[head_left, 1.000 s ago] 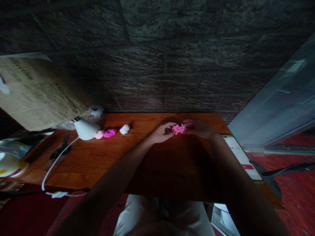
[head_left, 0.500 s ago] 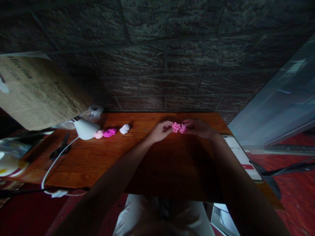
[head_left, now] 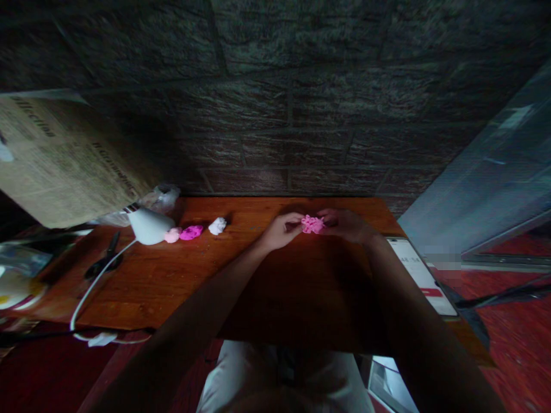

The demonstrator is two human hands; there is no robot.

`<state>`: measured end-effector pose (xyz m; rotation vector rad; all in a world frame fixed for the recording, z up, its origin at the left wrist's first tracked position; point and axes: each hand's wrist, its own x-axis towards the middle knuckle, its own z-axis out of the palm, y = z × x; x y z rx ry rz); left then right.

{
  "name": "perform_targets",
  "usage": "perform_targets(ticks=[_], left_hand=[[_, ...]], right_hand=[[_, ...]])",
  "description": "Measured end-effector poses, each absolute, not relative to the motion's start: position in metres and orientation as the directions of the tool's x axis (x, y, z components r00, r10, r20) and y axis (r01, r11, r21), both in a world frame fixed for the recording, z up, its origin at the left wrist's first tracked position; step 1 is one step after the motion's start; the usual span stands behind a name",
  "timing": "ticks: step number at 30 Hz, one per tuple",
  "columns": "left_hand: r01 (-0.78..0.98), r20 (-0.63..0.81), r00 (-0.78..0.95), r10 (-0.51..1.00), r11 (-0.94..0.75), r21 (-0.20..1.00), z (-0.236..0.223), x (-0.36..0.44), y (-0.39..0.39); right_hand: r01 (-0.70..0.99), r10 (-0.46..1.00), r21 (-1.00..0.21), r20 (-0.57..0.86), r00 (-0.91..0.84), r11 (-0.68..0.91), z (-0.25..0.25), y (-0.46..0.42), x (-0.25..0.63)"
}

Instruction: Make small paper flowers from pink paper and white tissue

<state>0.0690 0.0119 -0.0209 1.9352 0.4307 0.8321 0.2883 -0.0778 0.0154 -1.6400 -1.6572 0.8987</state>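
Observation:
My left hand (head_left: 282,232) and my right hand (head_left: 348,225) face each other above the back of the wooden table. Between their fingertips are two small pink flower-like pieces, perhaps modelling clay. My left fingers pinch the left pink flower (head_left: 307,223). The right pink flower (head_left: 318,225) is pinched in my right fingers. Both pieces meet edge to edge and look like one cluster; whether they are joined I cannot tell. To the left lie a white lump (head_left: 217,226), a magenta lump (head_left: 191,232) and a pale pink lump (head_left: 173,234).
A white lamp-like cone (head_left: 150,226) with a white cable stands left, near black scissors (head_left: 104,261) and a paper bag (head_left: 69,155). A phone (head_left: 419,275) lies along the right edge of the table (head_left: 172,292). The stone wall (head_left: 267,137) rises behind.
The two pink flowers have come together, closing the small gap between them. My hands have otherwise hardly moved, and the view has shifted very slightly.

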Motion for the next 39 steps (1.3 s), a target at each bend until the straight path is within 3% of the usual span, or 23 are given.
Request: perform_targets(ticks=[9,39], left_hand=[[-0.016,0.377,0.715,0.588,-0.526,0.850,-0.022,0.064,0.016],[-0.005,0.241,0.686,0.686,-0.327,0.945,-0.028,0.069,0.022]], right_hand=[[0.518,1.000,-0.855,-0.022,-0.013,-0.013,0.009,-0.075,0.291],[0.450,0.999,-0.892,0.034,-0.036,0.047,0.000,-0.071,0.289]])
